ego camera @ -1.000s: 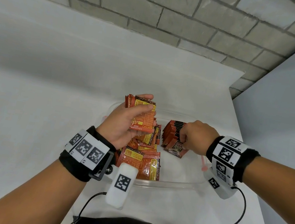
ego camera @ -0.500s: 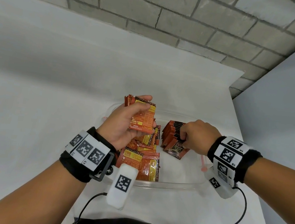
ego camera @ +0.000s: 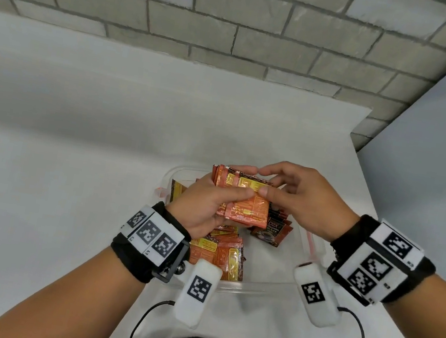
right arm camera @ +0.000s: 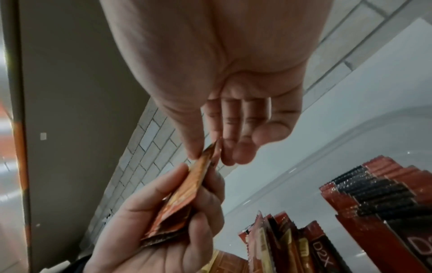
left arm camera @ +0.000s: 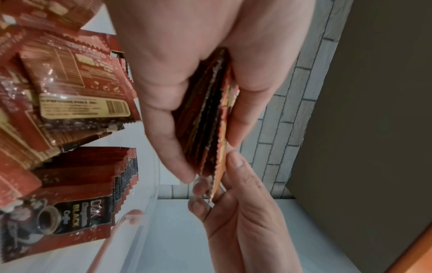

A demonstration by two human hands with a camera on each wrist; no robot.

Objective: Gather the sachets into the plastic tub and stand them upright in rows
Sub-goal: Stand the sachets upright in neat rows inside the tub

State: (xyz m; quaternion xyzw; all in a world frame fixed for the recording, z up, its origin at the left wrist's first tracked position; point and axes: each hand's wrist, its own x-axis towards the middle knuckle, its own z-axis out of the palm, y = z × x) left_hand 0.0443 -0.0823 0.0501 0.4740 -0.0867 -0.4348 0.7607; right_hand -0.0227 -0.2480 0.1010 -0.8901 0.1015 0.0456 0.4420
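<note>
1. The white bench point(ego camera: 75, 162) fills the middle of the head view, under a grey brick wall across the top.
2. The clear plastic tub point(ego camera: 264, 286) sits at lower centre of the frame, near the bench's front edge.
3. Inside the tub, loose sachets point(ego camera: 219, 256) lie flat in a heap at its near left, while a standing row of sachets point(ego camera: 273, 232) leans just to the right of centre.
4. The left hand point(ego camera: 206, 210) grips a held stack of sachets point(ego camera: 243, 198) above the tub, thumb on the near face and fingers behind.
5. The right hand point(ego camera: 301, 202), which a second ago was down at the standing row, has come up to the stack; its thumb and fingertips point(right arm camera: 233, 158) pinch the corner of the outermost sachet, as the wrist views show.
6. That shift suggests the last placement is finished and the next sachet is being peeled off to go upright in the row. With the heap still flat, much sorting remains.
</note>
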